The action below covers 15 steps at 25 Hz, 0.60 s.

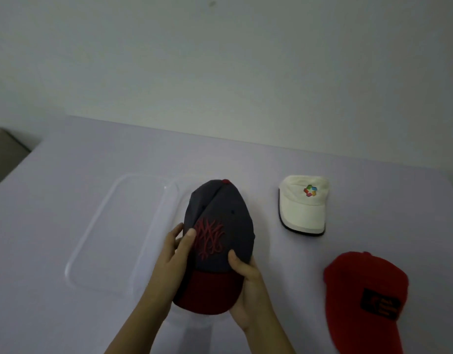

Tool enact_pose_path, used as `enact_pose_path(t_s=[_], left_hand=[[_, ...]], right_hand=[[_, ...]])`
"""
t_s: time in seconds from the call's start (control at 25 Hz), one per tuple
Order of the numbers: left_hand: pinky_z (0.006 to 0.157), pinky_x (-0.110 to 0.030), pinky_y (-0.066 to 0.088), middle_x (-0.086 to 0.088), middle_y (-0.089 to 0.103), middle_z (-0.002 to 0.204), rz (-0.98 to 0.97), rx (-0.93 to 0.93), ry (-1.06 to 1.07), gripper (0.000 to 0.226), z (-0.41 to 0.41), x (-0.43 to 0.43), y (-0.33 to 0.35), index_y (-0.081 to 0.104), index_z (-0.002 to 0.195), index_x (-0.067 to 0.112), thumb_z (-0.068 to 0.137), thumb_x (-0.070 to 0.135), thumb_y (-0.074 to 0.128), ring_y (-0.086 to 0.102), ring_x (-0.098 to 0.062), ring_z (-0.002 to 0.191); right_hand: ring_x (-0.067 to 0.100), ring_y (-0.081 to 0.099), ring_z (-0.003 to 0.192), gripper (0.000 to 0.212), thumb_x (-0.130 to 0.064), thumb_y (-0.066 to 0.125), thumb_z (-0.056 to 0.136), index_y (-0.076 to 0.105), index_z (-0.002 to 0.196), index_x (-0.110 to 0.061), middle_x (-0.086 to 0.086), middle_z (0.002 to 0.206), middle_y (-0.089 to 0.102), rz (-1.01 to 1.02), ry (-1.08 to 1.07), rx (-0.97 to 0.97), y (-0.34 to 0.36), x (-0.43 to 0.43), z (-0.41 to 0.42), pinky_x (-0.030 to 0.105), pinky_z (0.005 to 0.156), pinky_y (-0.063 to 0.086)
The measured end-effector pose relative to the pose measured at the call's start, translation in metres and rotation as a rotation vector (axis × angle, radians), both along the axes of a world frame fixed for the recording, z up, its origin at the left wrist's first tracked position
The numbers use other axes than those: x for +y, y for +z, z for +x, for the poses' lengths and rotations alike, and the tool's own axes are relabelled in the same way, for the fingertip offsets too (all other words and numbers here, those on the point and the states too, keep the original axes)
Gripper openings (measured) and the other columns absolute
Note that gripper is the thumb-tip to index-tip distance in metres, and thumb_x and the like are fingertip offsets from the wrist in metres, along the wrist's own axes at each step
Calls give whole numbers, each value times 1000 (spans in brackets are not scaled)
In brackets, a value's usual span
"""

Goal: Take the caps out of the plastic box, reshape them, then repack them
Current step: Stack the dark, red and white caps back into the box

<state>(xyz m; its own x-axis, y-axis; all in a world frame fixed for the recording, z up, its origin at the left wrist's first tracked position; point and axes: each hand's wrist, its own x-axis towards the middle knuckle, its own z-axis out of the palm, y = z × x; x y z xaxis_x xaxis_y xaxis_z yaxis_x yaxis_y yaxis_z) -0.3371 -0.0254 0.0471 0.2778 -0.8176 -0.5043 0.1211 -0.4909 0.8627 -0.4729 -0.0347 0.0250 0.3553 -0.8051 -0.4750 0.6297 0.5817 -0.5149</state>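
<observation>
My left hand (174,254) and right hand (247,287) grip the dark cap (220,218), thumbs on its crown; lid (113,226) left of the grip, white cap (303,208) and red cap (360,282) right.

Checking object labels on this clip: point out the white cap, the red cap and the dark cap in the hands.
white cap (303,216): head view, on its brim.
red cap (353,277): head view, on its crown, left of the black patch.
dark cap (220,203): head view, on its crown, above the red embroidery.
</observation>
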Motion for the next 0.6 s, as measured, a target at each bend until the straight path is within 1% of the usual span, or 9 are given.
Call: enact_pose_path(t_s=[0.04, 0.08, 0.16, 0.24, 0.36, 0.48, 0.56, 0.6], left_hand=[[76, -22, 47, 4, 51, 126, 4, 14, -24, 69, 15, 2, -3, 35, 139, 32, 76, 56, 52, 56, -4, 100], [75, -22, 47, 3, 51, 128, 15, 31, -44, 72, 29, 2, -7, 33, 139, 33, 74, 54, 54, 57, -7, 102], [75, -23, 48, 1, 50, 128, 56, 39, -109, 72, 51, 1, -19, 29, 140, 34, 76, 46, 61, 57, -13, 105], [75, -23, 48, -1, 49, 126, 89, 30, -191, 69, 60, 0, -31, 26, 140, 34, 82, 39, 62, 57, -15, 102], [80, -27, 48, -2, 49, 122, 122, 0, -213, 72, 63, 3, -48, 23, 142, 31, 83, 40, 63, 56, -18, 99], [85, -31, 48, 1, 48, 115, 98, -71, -206, 73, 69, 4, -61, 24, 143, 27, 83, 38, 63, 55, -17, 95], [89, -31, 47, 3, 46, 116, 75, -136, -233, 74, 69, 4, -63, 22, 144, 24, 84, 36, 64, 53, -17, 100], [90, -30, 46, 4, 45, 118, 61, -160, -254, 75, 69, 5, -63, 21, 145, 23, 85, 35, 64, 52, -17, 102]], right_hand=[[31, 65, 106, 69, -18, 81, 64, 55, 128, -16, 13, 119, 67, 15, -2, 20, -3, 1, 15, 39, 78, 57], [31, 66, 105, 58, -14, 74, 70, 56, 126, -16, 13, 118, 67, 34, -2, 39, -7, 2, 29, 41, 80, 57], [33, 66, 105, 49, -13, 67, 76, 58, 124, -16, 14, 117, 68, 79, -11, 71, -18, 2, 50, 48, 87, 54], [36, 65, 105, 49, -16, 69, 75, 59, 123, -14, 16, 116, 68, 136, -23, 109, -31, 1, 60, 53, 92, 50], [38, 65, 104, 49, -17, 71, 72, 61, 120, -7, 20, 112, 68, 216, 6, 180, -45, -1, 64, 54, 95, 48], [36, 67, 100, 53, -22, 76, 69, 62, 118, -7, 19, 109, 70, 271, 8, 293, -56, -1, 69, 50, 88, 53], [32, 69, 96, 59, -27, 79, 68, 60, 121, -9, 17, 109, 70, 279, -18, 422, -65, 0, 73, 45, 81, 57], [31, 69, 96, 61, -30, 79, 70, 57, 123, -9, 16, 111, 69, 279, -29, 498, -69, 1, 75, 43, 80, 57]])
